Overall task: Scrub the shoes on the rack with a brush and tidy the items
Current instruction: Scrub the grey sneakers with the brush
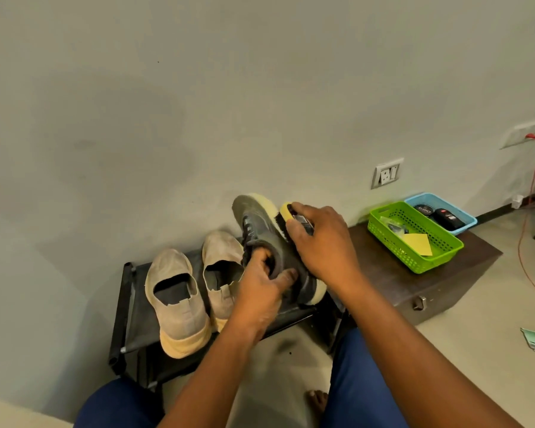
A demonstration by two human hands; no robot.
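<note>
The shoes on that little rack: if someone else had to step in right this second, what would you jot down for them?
Left hand: grips the grey shoe at its opening, tilted up over the black rack.
Right hand: holds the yellow-backed brush, bristles against that shoe's side.
Two beige shoes sit on the rack.
Green basket and blue basket stand on the dark box to the right.
Done: grey shoe being scrubbed.
Left: probably the beige pair, then tidying.
</note>
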